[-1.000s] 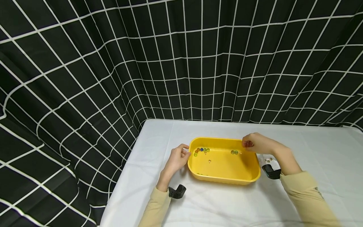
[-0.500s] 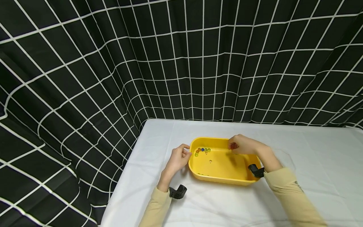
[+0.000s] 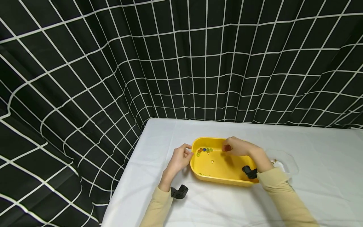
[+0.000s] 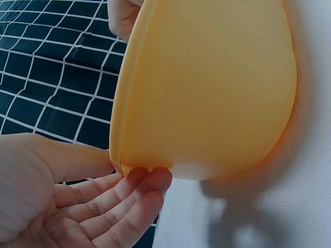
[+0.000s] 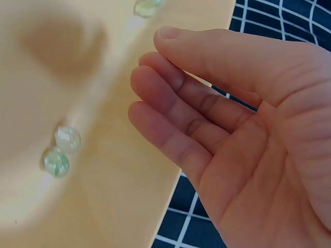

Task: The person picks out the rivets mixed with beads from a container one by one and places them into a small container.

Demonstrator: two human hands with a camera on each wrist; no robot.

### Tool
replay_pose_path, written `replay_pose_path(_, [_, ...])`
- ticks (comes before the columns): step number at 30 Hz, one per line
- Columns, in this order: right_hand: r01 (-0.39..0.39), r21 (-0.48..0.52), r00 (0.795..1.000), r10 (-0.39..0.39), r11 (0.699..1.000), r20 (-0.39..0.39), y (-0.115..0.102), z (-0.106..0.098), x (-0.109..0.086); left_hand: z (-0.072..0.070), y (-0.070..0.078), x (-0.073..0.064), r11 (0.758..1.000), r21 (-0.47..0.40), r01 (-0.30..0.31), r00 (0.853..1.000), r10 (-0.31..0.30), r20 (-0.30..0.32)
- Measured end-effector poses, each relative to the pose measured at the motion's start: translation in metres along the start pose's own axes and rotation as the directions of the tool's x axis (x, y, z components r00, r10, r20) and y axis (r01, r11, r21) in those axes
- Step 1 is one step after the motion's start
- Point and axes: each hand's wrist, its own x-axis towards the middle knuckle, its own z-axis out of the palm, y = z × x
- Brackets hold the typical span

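Observation:
A yellow tub sits on the white-covered table. At its left end my left hand pinches the rim; in the left wrist view the thumb lies at the rim and the fingertips touch the outer wall. My right hand hangs over the tub's far side, fingers loosely bent, with nothing visible between them. Several marbles lie along the far left inside, among them a blue marble and an orange marble. The right wrist view shows a clear greenish marble touching another. A small gold pin lies on the tub floor.
Right of the tub, partly behind the right forearm, is a white dish with small gold pieces. A thin clear loop lies around it. A black curtain with white grid lines hangs behind the table.
My right hand has moved left from the tub's far right corner to above its far middle. The left hand keeps its hold on the rim.

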Motion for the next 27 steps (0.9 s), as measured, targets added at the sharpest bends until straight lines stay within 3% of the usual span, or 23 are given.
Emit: replay_pose_path(27, [0.077,0.083,0.990,-0.086,0.994,0.110,-0.005,0.020,0.029,0.001,-0.001,0.001,1.000,0.001,0.009,1.000,-0.009,0.005])
